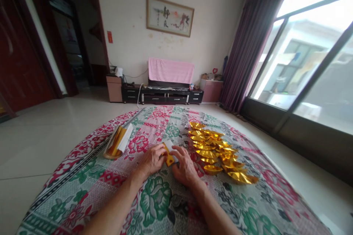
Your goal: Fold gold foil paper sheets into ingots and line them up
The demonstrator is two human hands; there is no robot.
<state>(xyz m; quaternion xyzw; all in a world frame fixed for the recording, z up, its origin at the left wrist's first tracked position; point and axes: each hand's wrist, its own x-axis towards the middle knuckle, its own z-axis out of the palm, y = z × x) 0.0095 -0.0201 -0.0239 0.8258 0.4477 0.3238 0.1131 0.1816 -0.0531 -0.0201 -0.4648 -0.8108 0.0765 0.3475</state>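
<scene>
Between my two hands, low over the patterned cloth, is a small partly folded sheet of gold foil paper [169, 159] with a white back. My left hand [152, 158] is closed on its left edge, thumb and fingers pinched together. On the other side my right hand [184, 164] grips the right edge with curved fingers; its fingertips partly cover the paper. Right of my hands lie several finished gold paper ingots [212, 147] in two uneven rows. A loosely rolled stack of gold foil sheets [118, 141] with white backs sits to the left.
A round surface under a floral cloth [154, 198] carries everything. Beyond it stand a low black TV cabinet [165, 98] and a pink cloth [171, 70] draped over a screen. Purple curtains [248, 44] and a large window are at right, doorways at left.
</scene>
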